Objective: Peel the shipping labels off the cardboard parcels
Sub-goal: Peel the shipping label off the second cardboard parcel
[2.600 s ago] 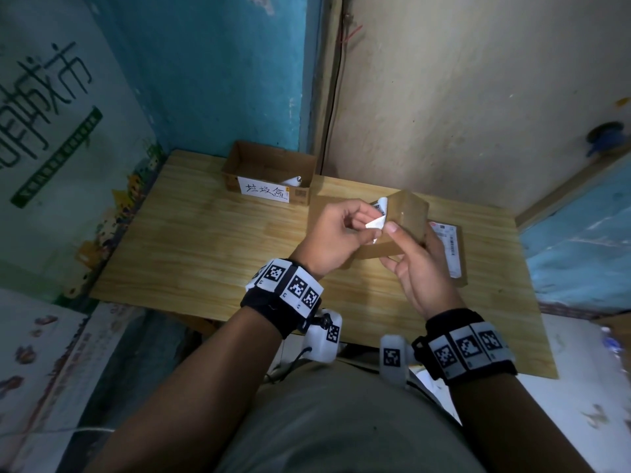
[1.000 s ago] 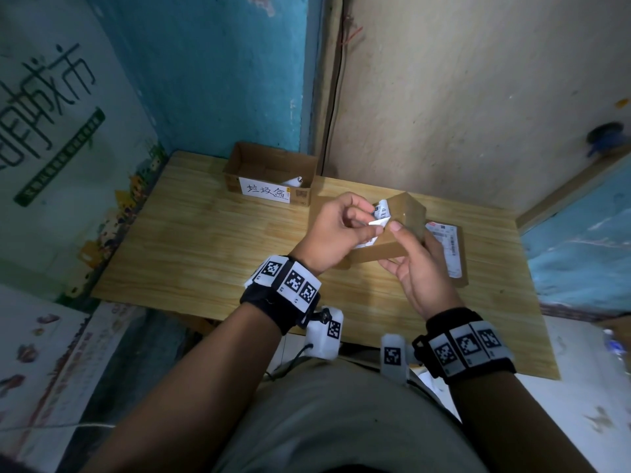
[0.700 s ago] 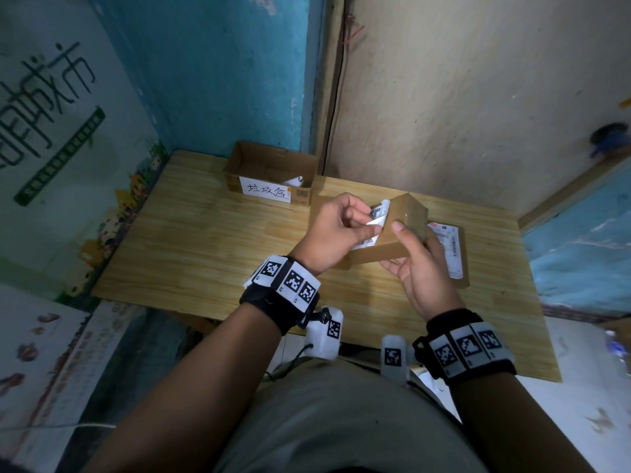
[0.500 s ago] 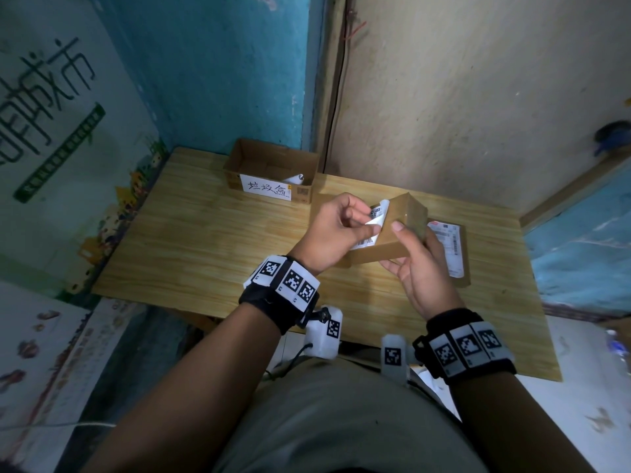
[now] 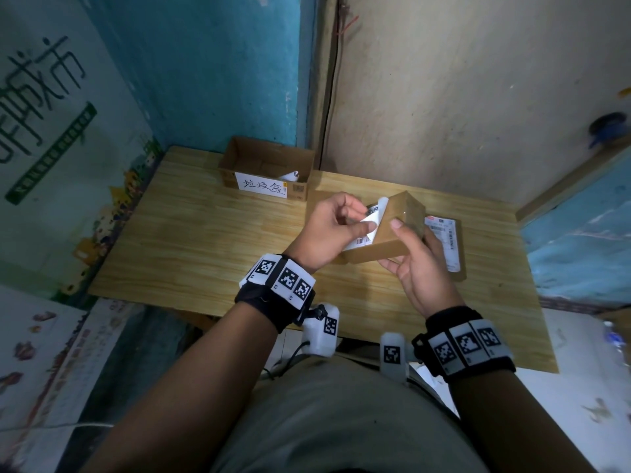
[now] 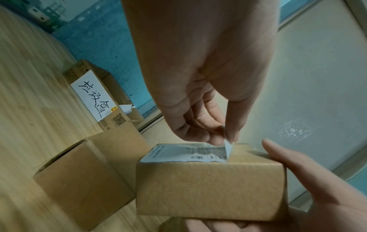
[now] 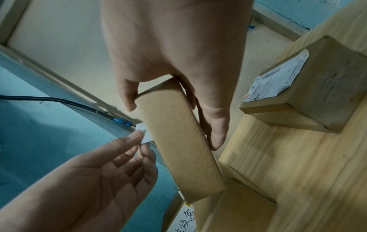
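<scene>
A small cardboard parcel [image 5: 386, 233] is held tilted above the wooden table [image 5: 205, 250]. My right hand [image 5: 413, 233] grips it, thumb on the near face and fingers behind. My left hand [image 5: 367, 218] pinches the lifted corner of its white shipping label [image 5: 370, 230]. In the left wrist view the label [image 6: 184, 153] still lies mostly flat on the parcel [image 6: 210, 188], with only its right edge curled up in the pinch of my left hand [image 6: 226, 138]. The right wrist view shows my right hand [image 7: 172, 125] around the parcel [image 7: 178, 149] and the label's corner [image 7: 145, 135].
A second parcel [image 5: 457, 247] with its label on lies on the table to the right. A plain parcel [image 6: 83, 180] stands just behind my left hand. An open cardboard box [image 5: 266, 165] with a handwritten tag holds a rolled label [image 5: 290, 175] at the back. Walls close in behind.
My left hand has re-pinched the label's loose corner and lifted it a little further off the parcel. My right hand keeps the parcel in about the same place.
</scene>
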### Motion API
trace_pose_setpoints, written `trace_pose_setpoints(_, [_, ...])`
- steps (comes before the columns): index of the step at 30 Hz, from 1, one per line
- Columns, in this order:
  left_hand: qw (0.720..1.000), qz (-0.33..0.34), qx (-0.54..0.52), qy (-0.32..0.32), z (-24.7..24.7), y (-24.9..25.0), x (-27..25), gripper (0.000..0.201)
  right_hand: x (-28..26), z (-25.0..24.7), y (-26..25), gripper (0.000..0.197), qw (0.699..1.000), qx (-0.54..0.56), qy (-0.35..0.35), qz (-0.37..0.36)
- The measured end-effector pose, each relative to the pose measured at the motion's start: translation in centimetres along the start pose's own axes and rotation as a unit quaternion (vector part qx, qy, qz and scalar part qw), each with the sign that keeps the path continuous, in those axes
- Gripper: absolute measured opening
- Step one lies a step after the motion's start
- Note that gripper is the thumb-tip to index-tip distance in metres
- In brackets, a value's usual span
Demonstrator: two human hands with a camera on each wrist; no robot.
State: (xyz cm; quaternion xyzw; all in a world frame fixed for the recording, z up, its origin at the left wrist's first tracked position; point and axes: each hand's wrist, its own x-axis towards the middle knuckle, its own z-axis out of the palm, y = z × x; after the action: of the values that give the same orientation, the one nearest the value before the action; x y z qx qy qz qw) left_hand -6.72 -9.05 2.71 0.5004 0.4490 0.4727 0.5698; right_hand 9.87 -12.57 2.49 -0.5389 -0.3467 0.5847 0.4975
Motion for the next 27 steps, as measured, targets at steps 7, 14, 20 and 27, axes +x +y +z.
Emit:
trace_pose_setpoints(7, [0.999, -0.033, -0.007, 0.019, -0.3, 0.0, -0.2, 0.024, -0.1, -0.3, 0.3, 0.057, 1.0, -0.002, 0.017, -0.003])
trace_pose_setpoints(14, [0.997, -0.078, -0.009, 0.003, -0.7, -0.1, -0.6, 0.017, -0.2, -0.2, 0.7, 0.044, 1.0, -0.019, 0.003, -0.006])
trace_pose_setpoints(20, [0.994, -0.106, 0.003, 0.001, -0.8, 0.0, -0.8, 0.008, -0.2, 0.3, 0.8, 0.056, 1.0, -0.026, 0.0, -0.009])
trace_pose_setpoints(27, [0.992, -0.124, 0.0, 0.02, -1.4, 0.3, -1.2, 0.008, -0.2, 0.5, 1.1, 0.051, 1.0, -0.026, 0.001, -0.005])
